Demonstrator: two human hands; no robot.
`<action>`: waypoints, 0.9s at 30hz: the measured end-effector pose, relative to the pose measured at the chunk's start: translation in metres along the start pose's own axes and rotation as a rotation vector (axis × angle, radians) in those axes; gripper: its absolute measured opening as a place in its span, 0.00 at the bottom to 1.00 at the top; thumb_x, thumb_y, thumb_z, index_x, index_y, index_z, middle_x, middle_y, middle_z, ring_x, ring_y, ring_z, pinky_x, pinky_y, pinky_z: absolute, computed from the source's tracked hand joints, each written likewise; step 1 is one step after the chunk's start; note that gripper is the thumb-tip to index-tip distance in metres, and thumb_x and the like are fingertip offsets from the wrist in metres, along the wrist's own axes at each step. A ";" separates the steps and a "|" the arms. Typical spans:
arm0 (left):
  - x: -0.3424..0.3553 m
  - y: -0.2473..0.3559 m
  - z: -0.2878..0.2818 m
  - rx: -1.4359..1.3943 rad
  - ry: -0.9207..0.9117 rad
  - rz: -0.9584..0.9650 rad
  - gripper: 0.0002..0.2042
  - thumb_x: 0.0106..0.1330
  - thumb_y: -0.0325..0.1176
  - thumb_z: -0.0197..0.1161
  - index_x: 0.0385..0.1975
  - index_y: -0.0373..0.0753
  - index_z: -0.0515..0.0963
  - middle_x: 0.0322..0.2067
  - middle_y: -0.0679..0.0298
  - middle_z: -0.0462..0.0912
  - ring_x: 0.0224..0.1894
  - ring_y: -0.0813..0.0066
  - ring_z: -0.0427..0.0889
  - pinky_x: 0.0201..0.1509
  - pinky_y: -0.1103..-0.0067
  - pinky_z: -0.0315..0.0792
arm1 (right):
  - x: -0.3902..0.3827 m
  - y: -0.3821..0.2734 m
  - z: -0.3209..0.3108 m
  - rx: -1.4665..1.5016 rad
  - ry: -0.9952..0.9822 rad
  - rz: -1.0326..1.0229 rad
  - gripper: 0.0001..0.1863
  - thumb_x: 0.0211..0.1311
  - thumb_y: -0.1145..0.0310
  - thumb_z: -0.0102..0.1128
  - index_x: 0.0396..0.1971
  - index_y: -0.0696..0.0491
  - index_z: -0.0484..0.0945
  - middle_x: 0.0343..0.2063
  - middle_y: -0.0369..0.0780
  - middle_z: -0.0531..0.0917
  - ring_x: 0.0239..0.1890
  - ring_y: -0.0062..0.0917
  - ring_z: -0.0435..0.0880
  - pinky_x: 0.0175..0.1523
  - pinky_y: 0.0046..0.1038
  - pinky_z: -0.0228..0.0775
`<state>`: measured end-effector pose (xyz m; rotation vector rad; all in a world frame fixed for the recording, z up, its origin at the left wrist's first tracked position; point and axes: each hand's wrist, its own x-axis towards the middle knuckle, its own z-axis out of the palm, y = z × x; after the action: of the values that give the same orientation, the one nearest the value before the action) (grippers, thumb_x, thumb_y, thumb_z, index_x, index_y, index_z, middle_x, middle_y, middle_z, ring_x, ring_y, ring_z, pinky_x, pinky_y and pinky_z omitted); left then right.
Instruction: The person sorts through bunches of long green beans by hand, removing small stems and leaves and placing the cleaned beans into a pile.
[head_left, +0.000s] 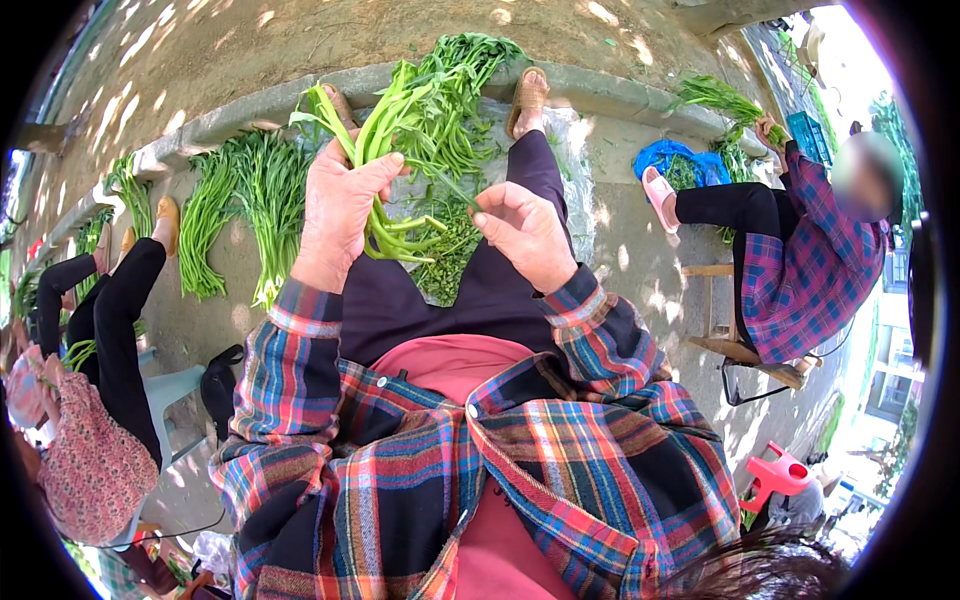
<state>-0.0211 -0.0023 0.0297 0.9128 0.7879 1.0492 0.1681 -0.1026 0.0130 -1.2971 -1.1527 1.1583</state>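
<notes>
My left hand (338, 205) is closed around a bunch of pale green leafy stalks (385, 125), whose cut ends bend rightward over my lap. To its right, my right hand (515, 225) pinches a thin darker green stem (446, 182) between thumb and fingertips. Behind both hands, a pile of long greens (465, 70) and trimmed bits (440, 280) lies between my legs on a clear plastic sheet (570, 150).
More bundles of greens (205, 235) line the concrete curb (240, 105) at left. A co-worker (810, 250) on a wooden seat holds greens at right, beside a blue bag (665, 155). Other workers (90, 450) sit at left. A red stool (775, 470) stands lower right.
</notes>
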 end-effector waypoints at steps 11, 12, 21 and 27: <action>-0.001 0.007 -0.002 -0.050 -0.005 -0.031 0.12 0.54 0.20 0.63 0.38 0.32 0.74 0.26 0.63 0.79 0.23 0.81 0.75 0.23 0.86 0.67 | 0.000 -0.010 -0.003 0.121 0.077 -0.011 0.04 0.57 0.74 0.57 0.30 0.58 0.73 0.22 0.33 0.77 0.23 0.12 0.72 0.29 0.16 0.66; -0.002 0.007 -0.002 -0.070 -0.016 -0.055 0.12 0.54 0.20 0.63 0.38 0.32 0.74 0.26 0.63 0.79 0.22 0.80 0.75 0.23 0.86 0.67 | 0.002 -0.009 -0.007 0.168 0.099 0.000 0.04 0.57 0.74 0.56 0.29 0.57 0.73 0.22 0.34 0.77 0.22 0.13 0.73 0.28 0.16 0.66; -0.007 0.016 -0.007 -0.202 -0.032 -0.166 0.10 0.55 0.21 0.61 0.38 0.32 0.75 0.25 0.61 0.79 0.18 0.84 0.71 0.23 0.88 0.67 | 0.017 -0.009 -0.031 0.571 0.291 -0.059 0.02 0.58 0.74 0.52 0.29 0.56 0.73 0.21 0.36 0.77 0.21 0.17 0.74 0.27 0.18 0.68; -0.001 0.020 -0.015 -0.385 -0.055 -0.226 0.10 0.60 0.24 0.57 0.41 0.32 0.73 0.26 0.60 0.77 0.18 0.84 0.69 0.25 0.84 0.67 | 0.013 -0.002 -0.018 0.235 0.116 0.001 0.05 0.58 0.77 0.52 0.34 0.57 0.74 0.27 0.34 0.77 0.28 0.14 0.75 0.31 0.15 0.67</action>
<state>-0.0418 0.0042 0.0413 0.5092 0.5992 0.9302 0.1871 -0.0915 0.0149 -1.1672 -0.9031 1.1658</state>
